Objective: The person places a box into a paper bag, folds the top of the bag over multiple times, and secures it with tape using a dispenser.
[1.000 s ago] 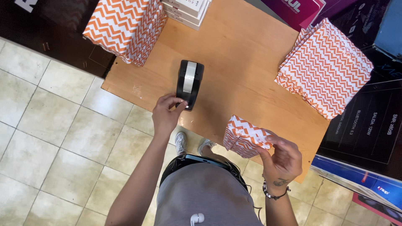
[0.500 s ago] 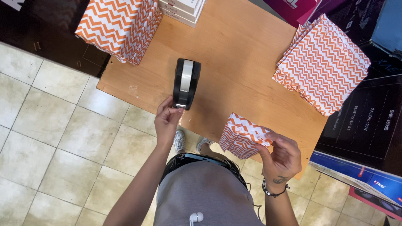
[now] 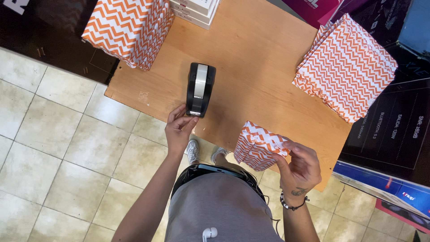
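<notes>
wrapped box [image 3: 130,29], paper stack [image 3: 348,67], white boxes [image 3: 195,9]

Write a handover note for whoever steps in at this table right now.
Left hand: fingertips at the near end of the black tape dispenser, pinching at the tape end.
Right hand: holds the small orange zigzag-wrapped parcel at the table edge, flap pressed down.
Done: parcel wrapped and folded.
Left: no tape seen on that flap yet.
Flat wrapping sheets lie at right; a wrapped box sits far left.

wrapped box [image 3: 130,27] & white boxes [image 3: 195,8] cut off at top edge, tape strip too small to see
</notes>
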